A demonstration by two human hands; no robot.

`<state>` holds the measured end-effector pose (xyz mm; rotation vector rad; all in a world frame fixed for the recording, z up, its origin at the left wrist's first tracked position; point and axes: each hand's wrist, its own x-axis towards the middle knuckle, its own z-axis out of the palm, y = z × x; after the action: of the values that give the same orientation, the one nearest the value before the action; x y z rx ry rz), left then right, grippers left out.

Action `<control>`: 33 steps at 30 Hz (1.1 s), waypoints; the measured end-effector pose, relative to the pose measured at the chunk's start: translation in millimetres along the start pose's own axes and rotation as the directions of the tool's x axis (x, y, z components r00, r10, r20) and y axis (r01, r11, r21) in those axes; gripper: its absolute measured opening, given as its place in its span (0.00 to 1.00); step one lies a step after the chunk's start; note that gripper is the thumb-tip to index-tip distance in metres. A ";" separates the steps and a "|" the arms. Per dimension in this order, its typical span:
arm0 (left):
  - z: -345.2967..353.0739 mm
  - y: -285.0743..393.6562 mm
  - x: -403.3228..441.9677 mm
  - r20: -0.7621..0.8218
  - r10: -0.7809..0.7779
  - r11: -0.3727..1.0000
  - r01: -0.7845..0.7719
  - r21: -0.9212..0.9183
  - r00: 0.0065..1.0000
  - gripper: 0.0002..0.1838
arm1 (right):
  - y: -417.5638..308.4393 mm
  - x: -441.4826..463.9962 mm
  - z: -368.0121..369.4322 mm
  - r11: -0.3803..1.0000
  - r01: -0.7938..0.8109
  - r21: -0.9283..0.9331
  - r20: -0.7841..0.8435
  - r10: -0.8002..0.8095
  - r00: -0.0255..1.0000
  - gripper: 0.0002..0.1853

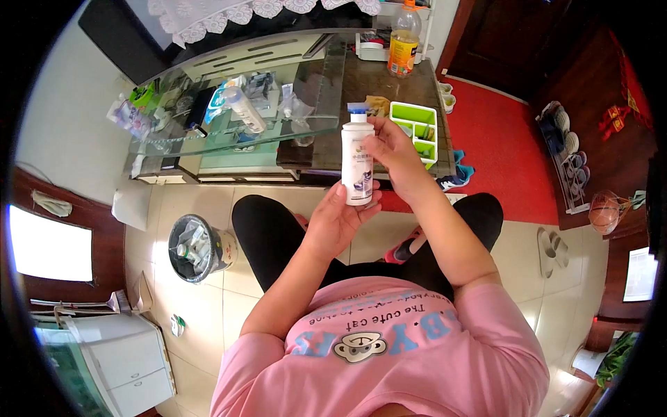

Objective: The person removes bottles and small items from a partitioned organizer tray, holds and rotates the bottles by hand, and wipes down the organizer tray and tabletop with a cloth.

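While fingers (pixel 383 130) grip, white bottle (pixel 357 161), between them

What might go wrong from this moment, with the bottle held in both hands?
The white bottle could slip if the left hand at its base and the right hand higher up loosen together, perhaps dropping to the tiled floor. Its blue cap might leak if loose; the view doesn't show how tight it is. The right hand might also bump the green-and-white organizer beyond it.

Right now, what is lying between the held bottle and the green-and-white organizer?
In the head view, the right hand lies between the held bottle and the green-and-white organizer.
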<state>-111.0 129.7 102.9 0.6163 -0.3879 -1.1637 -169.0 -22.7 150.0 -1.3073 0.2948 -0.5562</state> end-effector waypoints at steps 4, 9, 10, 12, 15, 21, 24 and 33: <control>-4.4 1.0 -2.8 0.028 -0.049 0.980 0.054 -0.189 0.998 0.27 | 5.0 5.4 -8.4 0.980 -0.126 0.155 0.139 0.104 0.985 0.22; -5.2 3.1 -3.1 0.035 -0.064 0.963 0.071 -0.261 0.997 0.27 | 12.0 2.5 -8.6 0.963 -0.194 0.188 0.189 0.158 0.969 0.20; -6.4 2.4 -2.8 0.039 -0.070 0.952 0.079 -0.297 0.997 0.27 | 12.7 2.0 -8.5 0.963 -0.203 0.177 0.210 0.165 0.964 0.19; -7.3 2.3 -2.5 0.042 -0.078 0.939 0.087 -0.334 0.996 0.27 | 14.3 1.9 -7.2 0.956 -0.222 0.191 0.199 0.184 0.963 0.18; -7.4 3.1 -2.5 0.047 -0.092 0.928 0.103 -0.359 0.995 0.27 | 13.8 1.3 -4.1 0.946 -0.246 0.212 0.191 0.207 0.959 0.17; -3.2 7.2 -2.7 0.064 -0.110 0.925 0.125 -0.358 0.992 0.28 | 18.2 -2.0 1.0 0.896 -0.308 0.320 0.183 0.261 0.948 0.17; -0.9 8.9 -2.9 0.049 -0.133 0.923 0.141 -0.357 0.990 0.28 | 21.0 -3.5 2.3 0.868 -0.351 0.351 0.182 0.305 0.935 0.18; 1.5 11.9 -1.4 0.067 -0.147 0.915 0.162 -0.370 0.987 0.29 | 44.3 0.1 0.0 0.798 -0.421 0.431 0.164 0.389 0.906 0.20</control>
<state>-103.7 133.8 111.6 0.2926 -0.1411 -1.3607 -159.2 -15.8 107.3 -0.7648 0.3518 -0.1912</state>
